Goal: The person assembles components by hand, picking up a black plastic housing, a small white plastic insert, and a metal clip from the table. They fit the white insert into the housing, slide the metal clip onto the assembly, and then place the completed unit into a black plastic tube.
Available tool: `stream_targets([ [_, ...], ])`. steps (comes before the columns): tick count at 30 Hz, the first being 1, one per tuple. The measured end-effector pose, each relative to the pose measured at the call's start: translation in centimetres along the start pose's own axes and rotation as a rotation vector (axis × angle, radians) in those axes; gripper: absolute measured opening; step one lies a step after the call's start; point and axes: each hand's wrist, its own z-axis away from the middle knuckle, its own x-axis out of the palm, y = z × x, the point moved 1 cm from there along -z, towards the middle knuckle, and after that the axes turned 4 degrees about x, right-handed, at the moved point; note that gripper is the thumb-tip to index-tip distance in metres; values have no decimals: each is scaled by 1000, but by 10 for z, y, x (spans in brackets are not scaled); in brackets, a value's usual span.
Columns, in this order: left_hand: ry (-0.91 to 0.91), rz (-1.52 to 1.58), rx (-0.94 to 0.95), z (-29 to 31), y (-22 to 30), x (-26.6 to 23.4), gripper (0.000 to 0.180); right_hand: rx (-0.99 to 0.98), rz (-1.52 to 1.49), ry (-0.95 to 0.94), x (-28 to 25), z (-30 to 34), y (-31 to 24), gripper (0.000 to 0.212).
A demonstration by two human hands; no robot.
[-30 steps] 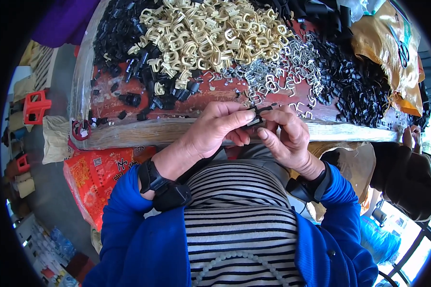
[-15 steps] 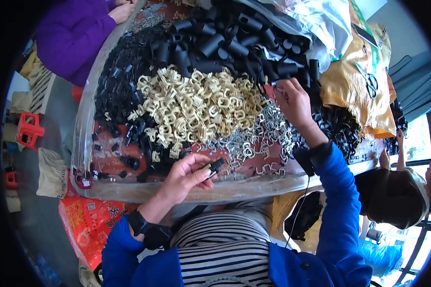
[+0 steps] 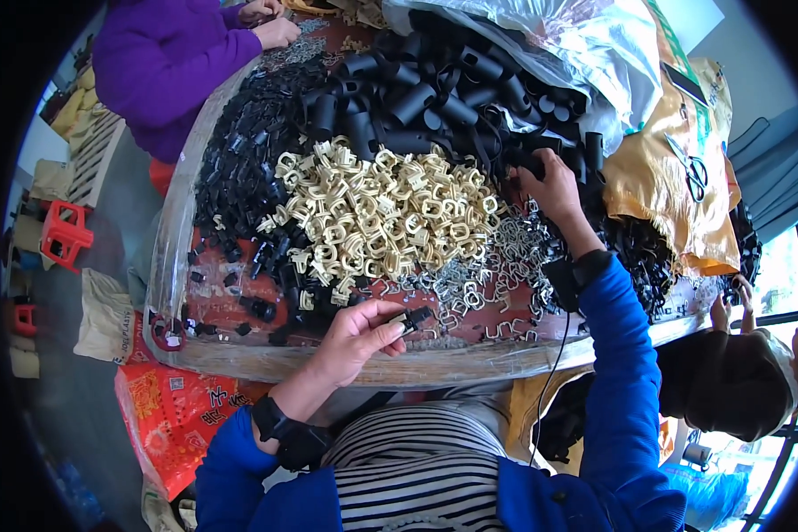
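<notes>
My left hand (image 3: 356,344) is closed on a small black plastic piece (image 3: 418,320) above the table's near edge, pinching it between thumb and fingers. Reaching to the right of the cream pile, my right hand (image 3: 555,188) has its fingers around a black cylinder-shaped piece (image 3: 525,163). It lies beside a heap of black plastic tubes (image 3: 412,104). Between my hands are a pile of cream plastic loop-shaped pieces (image 3: 377,213) and a scatter of small bent metal wire pieces (image 3: 519,248).
Small black parts (image 3: 239,168) cover the table's left side. A person in a purple sleeve (image 3: 173,66) works at the far left. At the right are a golden sack (image 3: 647,177) with scissors (image 3: 693,168) and another person's hands (image 3: 734,301). A red stool (image 3: 65,235) stands left.
My right hand has closed around a black cylinder-shaped piece at the tube heap. My left hand keeps the small black piece. The whole view has shifted slightly.
</notes>
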Motion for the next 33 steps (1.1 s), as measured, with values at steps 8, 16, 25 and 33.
stream_targets([
  [8,59,103,38,0,-4,-2,26,257,-943,-79,-47,42,-12,35],
  [16,106,96,78,0,-6,0,29,795,-2056,-104,-66,89,-24,38],
  [25,35,73,97,-4,10,31,29,268,-1181,-472,-72,129,-45,26],
  [33,-87,14,-22,3,18,62,27,-389,-817,-433,-85,150,-102,21],
])
